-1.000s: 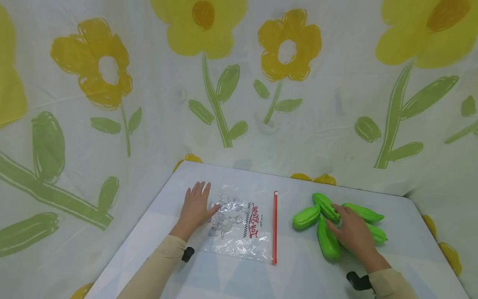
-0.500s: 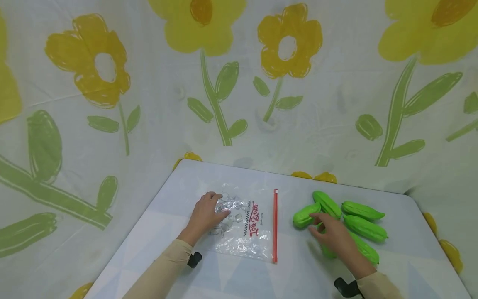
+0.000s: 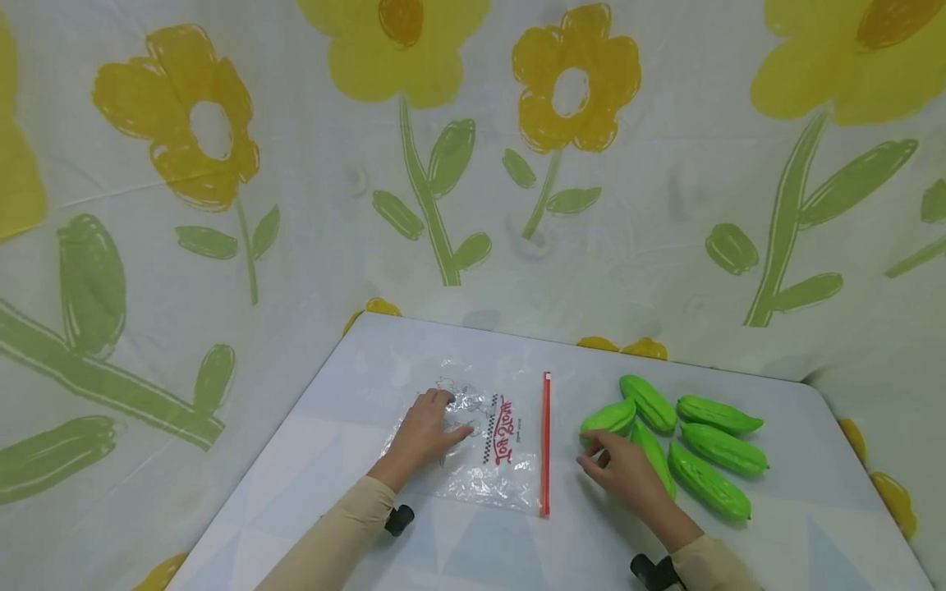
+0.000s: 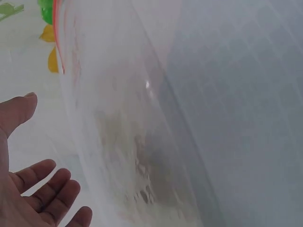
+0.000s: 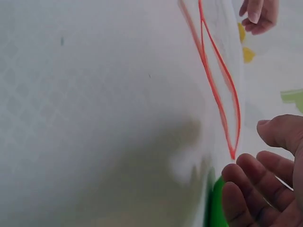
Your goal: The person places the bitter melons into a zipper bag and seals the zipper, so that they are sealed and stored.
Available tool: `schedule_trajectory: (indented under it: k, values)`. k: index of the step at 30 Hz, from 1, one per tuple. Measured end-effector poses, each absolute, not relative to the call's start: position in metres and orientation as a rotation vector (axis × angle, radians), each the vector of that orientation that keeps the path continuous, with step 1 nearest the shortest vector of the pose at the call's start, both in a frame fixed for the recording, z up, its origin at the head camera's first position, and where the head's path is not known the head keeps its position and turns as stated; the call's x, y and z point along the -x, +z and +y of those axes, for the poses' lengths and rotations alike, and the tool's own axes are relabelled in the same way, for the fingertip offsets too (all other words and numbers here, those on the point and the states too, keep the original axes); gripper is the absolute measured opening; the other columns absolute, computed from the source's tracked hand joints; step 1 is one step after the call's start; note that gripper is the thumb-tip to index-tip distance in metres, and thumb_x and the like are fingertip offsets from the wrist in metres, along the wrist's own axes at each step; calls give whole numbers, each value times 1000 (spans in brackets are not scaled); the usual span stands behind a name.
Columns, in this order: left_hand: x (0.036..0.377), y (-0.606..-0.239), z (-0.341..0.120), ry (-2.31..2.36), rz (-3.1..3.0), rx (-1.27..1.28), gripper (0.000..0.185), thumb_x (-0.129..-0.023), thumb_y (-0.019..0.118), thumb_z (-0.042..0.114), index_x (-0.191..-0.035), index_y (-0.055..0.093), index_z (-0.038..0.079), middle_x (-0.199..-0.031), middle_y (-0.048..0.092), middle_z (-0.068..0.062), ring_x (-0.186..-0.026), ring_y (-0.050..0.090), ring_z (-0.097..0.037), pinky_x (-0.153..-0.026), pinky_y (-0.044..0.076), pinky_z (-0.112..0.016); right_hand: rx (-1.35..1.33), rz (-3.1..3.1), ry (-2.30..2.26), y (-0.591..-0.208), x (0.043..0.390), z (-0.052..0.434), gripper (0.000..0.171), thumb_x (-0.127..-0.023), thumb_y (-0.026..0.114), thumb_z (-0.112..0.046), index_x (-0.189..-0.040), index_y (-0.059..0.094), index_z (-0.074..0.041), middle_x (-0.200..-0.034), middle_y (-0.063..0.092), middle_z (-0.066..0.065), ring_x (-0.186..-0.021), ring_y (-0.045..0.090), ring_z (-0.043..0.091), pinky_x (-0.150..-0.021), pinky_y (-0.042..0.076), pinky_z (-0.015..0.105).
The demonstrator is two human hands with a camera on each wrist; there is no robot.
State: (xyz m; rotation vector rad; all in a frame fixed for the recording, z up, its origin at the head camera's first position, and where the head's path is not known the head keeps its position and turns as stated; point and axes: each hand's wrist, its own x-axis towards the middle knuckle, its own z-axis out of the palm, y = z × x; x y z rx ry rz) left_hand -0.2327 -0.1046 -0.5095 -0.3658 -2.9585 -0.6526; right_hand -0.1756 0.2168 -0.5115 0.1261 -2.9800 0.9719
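Observation:
A clear plastic zip bag (image 3: 480,488) with red lettering lies flat on the table, its red zip edge (image 3: 546,443) towards the right. My left hand (image 3: 423,435) is over the bag's left part, thumb and fingers spread apart with nothing between them. In the left wrist view its fingers (image 4: 61,203) are loosely bent. My right hand (image 3: 628,476) hovers between the zip edge and several green, ribbed gourd-like vegetables (image 3: 723,449). It holds nothing, its fingers (image 5: 258,182) loosely bent in the right wrist view. It partly hides the nearest of the vegetables.
The white table (image 3: 473,566) has a pale blue triangle pattern. A cloth (image 3: 621,279) printed with yellow flowers hangs behind it and at both sides. The table's back edge runs just beyond the bag and vegetables.
My right hand has moved left, off the vegetables and towards the bag's zip edge. My left hand has slid right over the bag. The vegetables and bag lie about where they were.

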Motion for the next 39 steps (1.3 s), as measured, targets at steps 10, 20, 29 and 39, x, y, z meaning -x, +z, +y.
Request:
schedule_trajectory:
  k: [10, 20, 29, 39]
  values:
    - [231, -517, -90, -595, -2941, 519, 71, -74, 70, 53, -126, 53, 8, -121, 55, -11, -111, 52, -28, -94, 45, -42, -48, -3016, 1040, -519, 179, 193, 42, -78, 74, -26, -117, 61, -16, -87, 60, -6, -70, 53, 9, -54, 47, 21]
    - [227, -525, -86, -625, -3033, 606, 90, -72, 70, 57, -141, 37, 9, -142, 40, -12, -129, 39, -30, -107, 32, -43, -52, -3000, 1134, -525, 186, 177, 51, -78, 74, -27, -125, 56, -18, -99, 61, -5, -76, 54, 9, -62, 49, 21]
    - [219, -529, -90, -573, -3078, 710, 105, -67, 72, 59, -146, 26, 7, -148, 29, -15, -134, 30, -32, -110, 24, -43, -132, -2952, 1216, -530, 184, 170, 59, -78, 75, -21, -132, 50, -16, -103, 61, -5, -77, 54, 8, -62, 49, 20]
    - [210, -520, -90, -485, -3149, 719, 109, -64, 74, 58, -147, 25, 7, -147, 31, -16, -135, 29, -31, -111, 23, -41, -254, -2936, 1229, -532, 181, 167, 53, -87, 65, -23, -136, 46, -22, -104, 59, -9, -83, 55, 4, -70, 50, 20]
